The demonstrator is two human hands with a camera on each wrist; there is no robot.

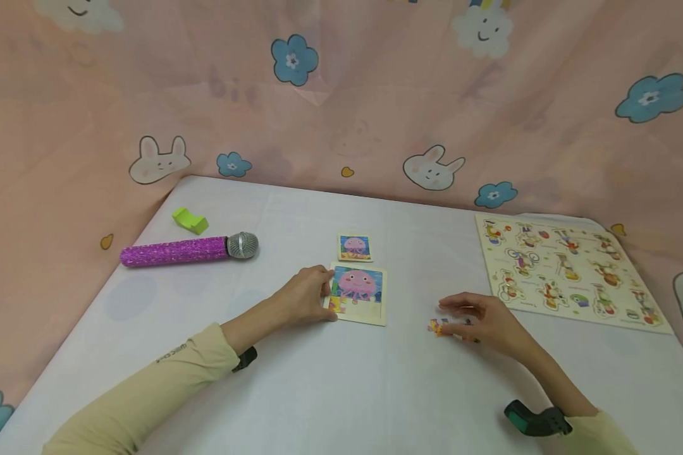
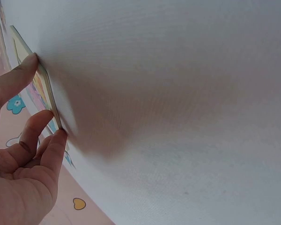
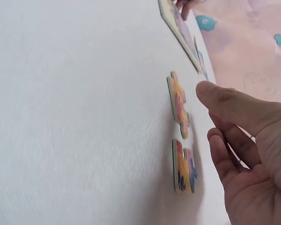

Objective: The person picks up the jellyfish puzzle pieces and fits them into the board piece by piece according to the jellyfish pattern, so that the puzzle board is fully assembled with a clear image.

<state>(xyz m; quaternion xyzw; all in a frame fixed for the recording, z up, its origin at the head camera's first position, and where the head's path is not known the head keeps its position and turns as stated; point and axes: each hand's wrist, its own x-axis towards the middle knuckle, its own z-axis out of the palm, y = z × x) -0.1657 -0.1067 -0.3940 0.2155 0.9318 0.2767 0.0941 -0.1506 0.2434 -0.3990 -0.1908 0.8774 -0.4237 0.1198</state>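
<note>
A square jigsaw board (image 1: 357,294) with a pink jellyfish picture lies in the middle of the table, a bare strip showing along its near side. My left hand (image 1: 304,296) holds its left edge, the thumb near the close corner and the fingertips farther up. Just beyond the board is a small jellyfish picture card (image 1: 355,248). Two loose puzzle pieces (image 3: 178,103) lie apart on the cloth to the right. Over them hovers my right hand (image 1: 492,322), thumb and fingers spread apart, gripping nothing; in the head view it partly hides the pieces.
At the back left lie a purple glittery microphone (image 1: 176,252) and a small lime-green block (image 1: 190,220). A large cream board (image 1: 569,273) with printed animal figures rests at the right. Behind the white-covered table (image 1: 341,392) hangs a pink patterned curtain (image 1: 364,95).
</note>
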